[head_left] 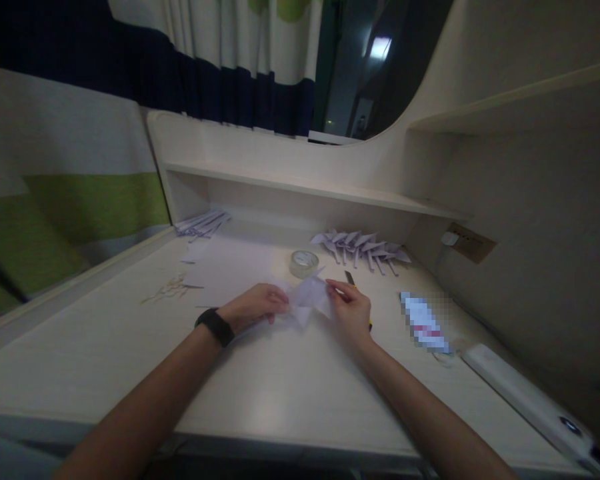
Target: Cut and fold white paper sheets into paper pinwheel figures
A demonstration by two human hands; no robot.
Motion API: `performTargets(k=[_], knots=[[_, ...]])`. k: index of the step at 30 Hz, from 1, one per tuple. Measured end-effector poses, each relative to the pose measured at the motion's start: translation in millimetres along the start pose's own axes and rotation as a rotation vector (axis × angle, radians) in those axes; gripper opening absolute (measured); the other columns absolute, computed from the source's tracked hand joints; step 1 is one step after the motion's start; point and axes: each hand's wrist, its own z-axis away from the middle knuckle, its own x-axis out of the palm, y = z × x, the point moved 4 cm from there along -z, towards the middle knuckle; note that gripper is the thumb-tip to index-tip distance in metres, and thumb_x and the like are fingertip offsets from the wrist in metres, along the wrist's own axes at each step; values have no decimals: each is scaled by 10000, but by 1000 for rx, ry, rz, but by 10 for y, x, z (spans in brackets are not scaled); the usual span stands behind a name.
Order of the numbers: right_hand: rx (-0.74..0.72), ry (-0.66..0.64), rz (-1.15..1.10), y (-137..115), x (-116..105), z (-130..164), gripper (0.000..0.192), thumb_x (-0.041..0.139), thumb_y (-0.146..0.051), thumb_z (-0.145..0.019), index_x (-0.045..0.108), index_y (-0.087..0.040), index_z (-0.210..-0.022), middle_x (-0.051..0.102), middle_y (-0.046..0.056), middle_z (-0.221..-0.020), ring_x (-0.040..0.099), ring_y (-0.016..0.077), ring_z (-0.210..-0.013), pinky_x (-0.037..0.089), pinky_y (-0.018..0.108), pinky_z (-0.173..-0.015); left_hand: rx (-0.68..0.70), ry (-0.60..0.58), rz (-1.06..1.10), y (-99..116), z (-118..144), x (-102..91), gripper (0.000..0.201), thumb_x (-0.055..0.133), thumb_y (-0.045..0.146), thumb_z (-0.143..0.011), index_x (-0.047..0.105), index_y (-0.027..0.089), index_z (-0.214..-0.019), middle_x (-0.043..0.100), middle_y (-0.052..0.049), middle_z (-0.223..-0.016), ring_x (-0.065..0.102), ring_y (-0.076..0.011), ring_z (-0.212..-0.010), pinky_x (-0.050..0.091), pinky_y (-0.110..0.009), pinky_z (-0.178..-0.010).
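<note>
A white paper pinwheel (310,295) with pointed, folded blades is held a little above the desk between my hands. My left hand (260,303), with a black watch on the wrist, pinches its left side. On the right side, my right hand (351,308) grips an edge of the paper between thumb and fingers. Just behind the pinwheel stands a roll of clear tape (304,263). A utility knife (350,279) with yellow on it lies partly hidden behind my right hand. White paper sheets (235,263) lie beyond my left hand.
Several finished-looking pinwheels (363,248) lie in a row at the back right. Rolled paper sticks (203,223) are at the back left, and thin tan strips (169,288) lie left. A lit phone-like item (425,323) and a long white device (525,400) sit right. A shelf (310,190) overhangs the back.
</note>
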Motion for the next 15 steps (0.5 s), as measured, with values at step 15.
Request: performTargets(k=[15], knots=[[-73, 24, 47, -15, -3, 30, 203, 570, -246, -807, 716, -197, -938, 678, 65, -897, 637, 185, -785, 524, 290, -665, 43, -123, 78, 76, 32, 66, 307, 679, 379, -738, 659, 103, -869, 575, -21, -690, 423, -70, -509, 245, -201, -453]])
